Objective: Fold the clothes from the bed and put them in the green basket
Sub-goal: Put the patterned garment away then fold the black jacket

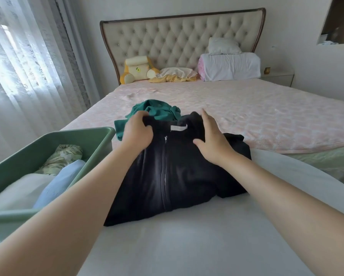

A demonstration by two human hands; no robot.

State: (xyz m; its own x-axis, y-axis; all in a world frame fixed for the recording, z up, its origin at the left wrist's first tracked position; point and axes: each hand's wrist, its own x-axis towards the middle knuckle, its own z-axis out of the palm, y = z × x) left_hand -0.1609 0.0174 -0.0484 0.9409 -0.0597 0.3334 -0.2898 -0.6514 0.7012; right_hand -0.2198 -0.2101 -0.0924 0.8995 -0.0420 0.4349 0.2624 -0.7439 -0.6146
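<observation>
Nearest, across the bottom of the frame, a smooth white cover (pixel 187 242) lies over the foot of the bed (pixel 256 120). On it, at centre frame, the black jacket (pixel 179 176) lies front up, soft and ribbed. Its long axis runs from the lower centre up the frame, hem nearest, collar farthest, and the closed zip (pixel 164 176) runs along that line.

Both bare forearms reach in from the bottom corners. The left hand (pixel 136 130) sits at the collar's left side, its fingers (pixel 142 118) curled into a bunch of the black cloth. The right hand (pixel 213 140) lies palm down on the right shoulder, fingers straight and slightly spread, thumb pointing left, pressing without holding.

At lower left the green basket (pixel 99 132), smooth plastic with a rounded rim, holds folded white (pixel 20 192), pale blue (pixel 61 180) and leaf-printed (pixel 63 156) cloth.

Just beyond the collar a crumpled teal garment (pixel 157 111) rests on the quilted pink bedspread (pixel 286 126). Farther up are a yellow plush toy (pixel 136 69), pillows (pixel 230 65) and a tufted headboard (pixel 177 38).
</observation>
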